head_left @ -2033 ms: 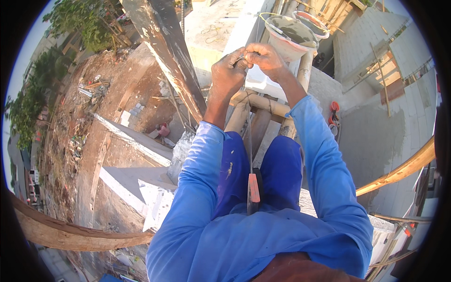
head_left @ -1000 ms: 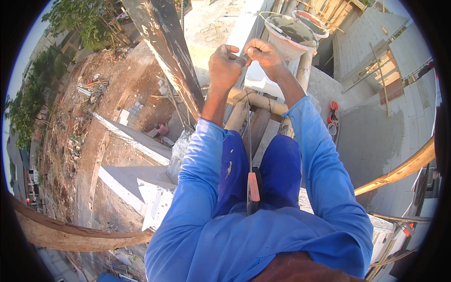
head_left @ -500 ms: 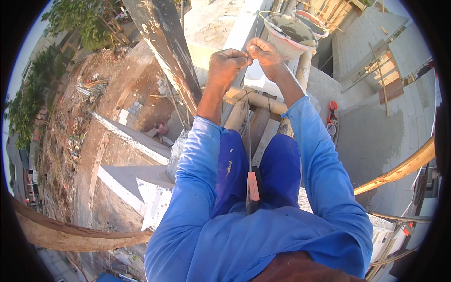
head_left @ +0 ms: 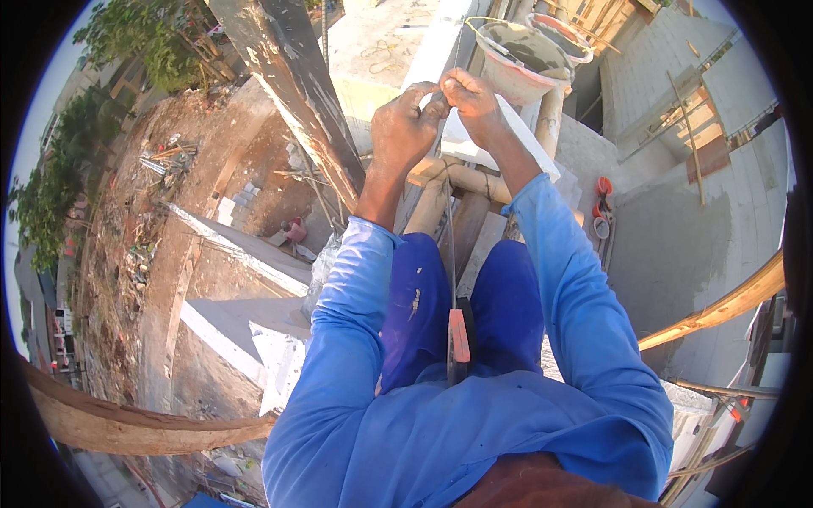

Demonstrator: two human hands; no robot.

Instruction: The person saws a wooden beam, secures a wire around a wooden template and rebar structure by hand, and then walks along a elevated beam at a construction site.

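Observation:
My left hand [head_left: 406, 123] and my right hand [head_left: 474, 103] meet out in front of me, fingers pinched close together. A thin string [head_left: 460, 46] runs away from the fingertips of my right hand; whether the left fingers grip it too is hidden. Just beneath my hands lies a white block [head_left: 495, 140]. Beyond the right hand stands a bucket [head_left: 517, 80] of grey mortar with a yellow handle. Upright between my thighs is a tool [head_left: 458, 337] with an orange and black handle and a thin blade seen edge-on.
Bamboo poles [head_left: 474, 180] tied together cross below my hands. A heavy post [head_left: 296, 93] rises at the left. Another bucket [head_left: 572, 38] stands behind the first. Curved-looking wooden rails [head_left: 152, 423] pass on both sides. Rubble-strewn ground [head_left: 127, 279] lies far below at left.
My left hand has turned, its back now facing up more, and its fingers have curled differently. The right hand has shifted slightly left, showing more of the white block.

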